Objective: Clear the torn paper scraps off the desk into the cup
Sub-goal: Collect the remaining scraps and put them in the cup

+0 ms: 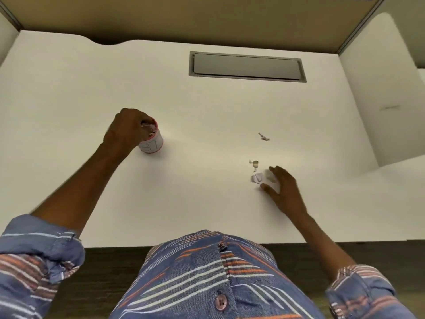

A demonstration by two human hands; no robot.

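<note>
A scrap [271, 179] is clasped between the thumb and fingers of the right grip [281, 183], low on the surface [207, 111]. Loose scraps [255, 164] are scattered just beside it, to its left and further back. The left grip [125, 131] is curled over the mouth of the upright cup [153, 145], well apart on the left. Whether anything is held there cannot be told. Paper is seen inside the cup.

A single wide-angle camera, worn on the head, looks forward and steeply down from close above the near edge of the white desk [207, 107], with the wearer's striped shirt [202, 279] at 6 o'clock of the frame and the tan partition [184, 17] at 12 o'clock.
</note>
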